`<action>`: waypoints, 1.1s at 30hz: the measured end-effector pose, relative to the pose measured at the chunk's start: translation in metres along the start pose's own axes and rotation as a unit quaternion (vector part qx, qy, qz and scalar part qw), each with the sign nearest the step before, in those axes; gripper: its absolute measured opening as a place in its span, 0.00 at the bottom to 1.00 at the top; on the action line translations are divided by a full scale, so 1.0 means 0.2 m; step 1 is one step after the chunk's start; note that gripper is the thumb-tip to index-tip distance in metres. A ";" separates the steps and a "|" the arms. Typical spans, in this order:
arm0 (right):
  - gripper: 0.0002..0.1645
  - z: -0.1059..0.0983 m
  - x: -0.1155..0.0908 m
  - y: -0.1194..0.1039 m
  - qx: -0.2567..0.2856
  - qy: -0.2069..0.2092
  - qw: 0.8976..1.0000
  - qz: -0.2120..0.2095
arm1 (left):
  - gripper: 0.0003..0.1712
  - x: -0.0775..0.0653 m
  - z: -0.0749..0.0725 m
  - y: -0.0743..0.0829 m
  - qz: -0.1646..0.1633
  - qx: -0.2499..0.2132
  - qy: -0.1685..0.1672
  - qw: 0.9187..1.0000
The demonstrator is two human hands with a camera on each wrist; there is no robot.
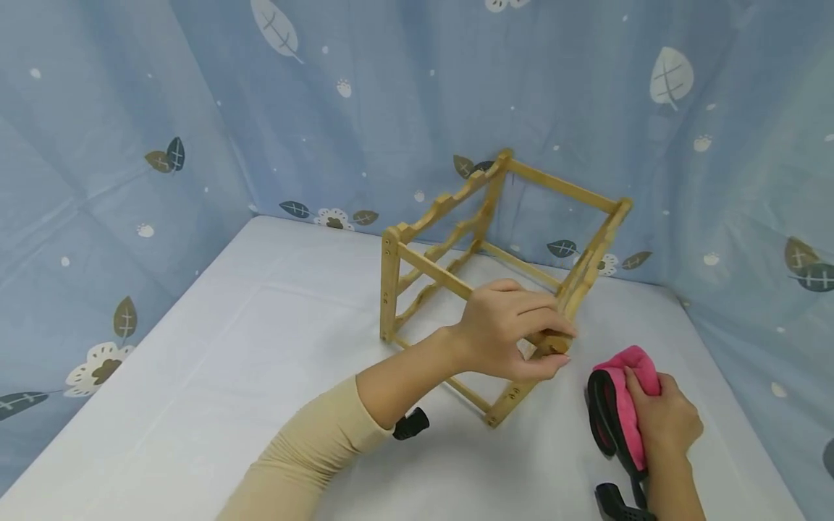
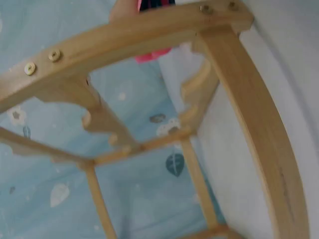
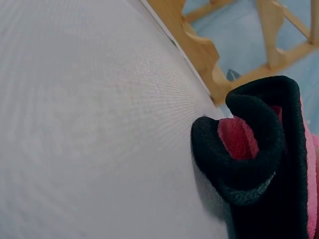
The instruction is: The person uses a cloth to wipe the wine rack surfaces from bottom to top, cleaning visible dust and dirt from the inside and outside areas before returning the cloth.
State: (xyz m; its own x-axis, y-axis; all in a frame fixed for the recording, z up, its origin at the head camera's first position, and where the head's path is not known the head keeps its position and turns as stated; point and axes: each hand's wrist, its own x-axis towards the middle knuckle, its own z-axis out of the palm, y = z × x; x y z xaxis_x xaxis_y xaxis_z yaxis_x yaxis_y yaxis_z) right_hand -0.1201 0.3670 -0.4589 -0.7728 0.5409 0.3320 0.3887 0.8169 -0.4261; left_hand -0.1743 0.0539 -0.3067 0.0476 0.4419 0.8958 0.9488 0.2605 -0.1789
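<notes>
A light wooden rack [image 1: 426, 268] with scalloped rails stands on the white surface. My left hand [image 1: 511, 329] grips its near right upper corner, fingers and thumb curled round the wood. The left wrist view looks through the rack's frame [image 2: 124, 40], with screw heads along one bar. To the right of the rack, my right hand [image 1: 667, 420] holds a folded pink cloth [image 1: 628, 409] with black edging. The right wrist view shows the cloth's dark folds [image 3: 279, 199] and red inner side close to the white surface; most of the right hand's fingers are hidden there.
A white sheet [image 1: 215, 376] covers the work surface. Blue curtains [image 1: 391, 94] printed with leaves and flowers enclose the back and sides. One small black device [image 1: 412, 424] shows beneath the left forearm, another black device [image 1: 619, 504] beside the right wrist.
</notes>
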 end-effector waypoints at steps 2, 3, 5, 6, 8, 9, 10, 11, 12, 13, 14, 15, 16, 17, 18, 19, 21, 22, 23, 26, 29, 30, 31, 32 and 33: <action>0.35 0.00 0.00 0.01 0.003 0.000 1.000 0.001 | 0.11 -0.01 -0.02 -0.03 0.005 -0.043 0.004 0.999; 0.35 0.01 0.00 0.01 0.003 -0.002 1.000 0.002 | 0.10 -0.02 -0.03 -0.04 0.007 -0.067 0.008 0.998; 0.35 0.01 0.01 0.02 0.005 -0.004 1.000 0.007 | 0.09 -0.02 -0.05 -0.07 0.008 -0.120 0.017 0.993; 0.35 0.01 0.01 0.02 0.004 -0.006 1.000 0.010 | 0.08 -0.03 -0.06 -0.09 0.007 -0.146 0.021 0.989; 0.35 0.01 0.00 0.02 0.005 -0.009 1.000 0.016 | 0.05 -0.05 -0.08 -0.12 0.006 -0.199 0.028 0.980; 0.35 0.01 0.00 0.02 0.005 -0.011 1.000 0.019 | 0.04 -0.06 -0.09 -0.14 0.004 -0.225 0.029 0.974; 0.35 0.01 0.00 0.02 0.007 -0.012 1.000 0.020 | 0.05 -0.07 -0.11 -0.17 0.000 -0.246 0.029 0.969; 0.35 0.01 0.00 0.02 0.008 -0.013 1.000 0.019 | 0.07 -0.09 -0.12 -0.19 -0.003 -0.264 0.028 0.964; 0.35 0.02 0.00 0.02 0.009 -0.013 1.000 0.017 | 0.11 -0.10 -0.14 -0.22 -0.006 -0.280 0.025 0.960; 0.35 0.02 0.01 0.02 0.011 -0.013 1.000 0.016 | 0.14 -0.12 -0.16 -0.25 -0.012 -0.296 0.023 0.955; 0.35 0.02 0.01 0.02 0.011 -0.015 1.000 0.015 | 0.17 -0.14 -0.18 -0.27 -0.019 -0.311 0.022 0.950; 0.35 0.02 0.01 0.02 0.011 -0.015 1.000 0.015 | 0.18 -0.16 -0.20 -0.30 -0.029 -0.322 0.022 0.946; 0.35 0.01 0.01 0.02 0.010 -0.016 1.000 0.015 | 0.19 -0.18 -0.22 -0.33 -0.040 -0.332 0.025 0.942; 0.36 0.01 0.02 0.02 0.008 -0.017 1.000 0.016 | 0.20 -0.20 -0.24 -0.35 -0.051 -0.337 0.029 0.940; 0.36 0.00 0.02 0.02 0.007 -0.017 1.000 0.018 | 0.20 -0.22 -0.25 -0.37 -0.063 -0.340 0.034 0.938; 0.35 0.00 0.02 0.02 0.006 -0.017 1.000 0.019 | 0.20 -0.25 -0.28 -0.39 -0.077 -0.337 0.040 0.937; 0.35 0.00 0.02 0.02 0.005 -0.014 1.000 0.020 | 0.20 -0.30 -0.32 -0.43 -0.097 -0.315 0.051 0.943; 0.35 0.00 0.02 0.02 0.005 -0.013 1.000 0.019 | 0.20 -0.32 -0.34 -0.45 -0.103 -0.298 0.054 0.948; 0.35 0.00 0.02 0.03 0.007 -0.012 1.000 0.018 | 0.20 -0.34 -0.36 -0.46 -0.107 -0.283 0.055 0.952; 0.33 0.00 0.02 0.03 0.011 -0.006 1.000 0.017 | 0.20 -0.39 -0.41 -0.51 -0.108 -0.241 0.054 0.963; 0.33 0.00 0.01 0.02 0.015 -0.001 1.000 0.016 | 0.20 -0.42 -0.44 -0.54 -0.117 -0.216 0.053 0.968; 0.33 0.00 0.01 0.02 0.016 0.000 1.000 0.016 | 0.20 -0.43 -0.45 -0.56 -0.123 -0.212 0.053 0.968; 0.33 0.00 0.01 0.02 0.016 0.001 1.000 0.015 | 0.21 -0.44 -0.46 -0.57 -0.131 -0.211 0.051 0.967; 0.33 0.01 0.01 0.02 0.016 0.002 1.000 0.014 | 0.21 -0.45 -0.47 -0.58 -0.142 -0.212 0.049 0.966; 0.33 0.01 0.01 0.01 0.017 0.003 1.000 0.013 | 0.22 -0.47 -0.49 -0.59 -0.153 -0.215 0.046 0.964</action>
State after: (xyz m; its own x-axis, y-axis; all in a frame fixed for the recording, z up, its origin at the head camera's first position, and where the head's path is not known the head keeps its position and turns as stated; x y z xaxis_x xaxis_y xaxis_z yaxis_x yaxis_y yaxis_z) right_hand -0.1216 0.3705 -0.4606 -0.7592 0.5635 0.3256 0.3920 0.7953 -0.4624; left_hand -0.2610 -0.1017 -0.3292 -0.2456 0.3170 0.9161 0.9638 -0.0217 0.2659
